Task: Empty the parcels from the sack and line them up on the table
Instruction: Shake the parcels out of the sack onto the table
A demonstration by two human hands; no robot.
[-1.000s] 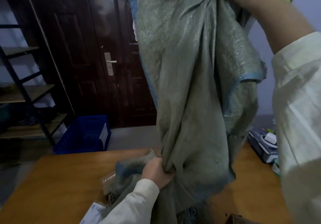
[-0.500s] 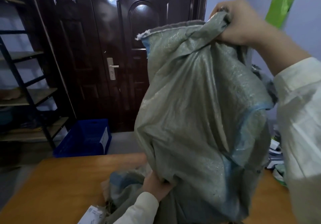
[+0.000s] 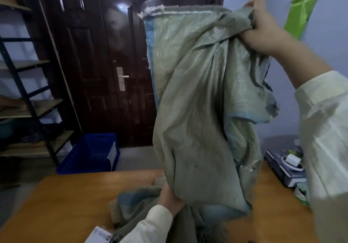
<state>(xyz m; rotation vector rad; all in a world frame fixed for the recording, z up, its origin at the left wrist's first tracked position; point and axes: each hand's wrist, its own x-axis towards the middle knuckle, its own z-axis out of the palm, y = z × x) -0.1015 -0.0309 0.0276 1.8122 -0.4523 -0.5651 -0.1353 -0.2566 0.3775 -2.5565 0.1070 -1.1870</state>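
A grey-green woven sack with blue edging hangs limp over the wooden table. High at the upper right, my right hand grips the sack's bunched top corner. Low over the table, my left hand clutches a fold of the sack near its bottom. The sack's lower end lies crumpled on the table. One white parcel with a printed label peeks out at the bottom edge, beside my left sleeve. Anything inside the sack is hidden.
A blue plastic crate stands on the floor beyond the table, before a dark door. Metal shelving lines the left wall. Boxes and a tape roll sit on the table's right side. A green packet is on the wall.
My right hand has come down with the sack's top, so its upper edge is now in view and the sack spreads flatter. My left hand keeps its grip low on the sack.
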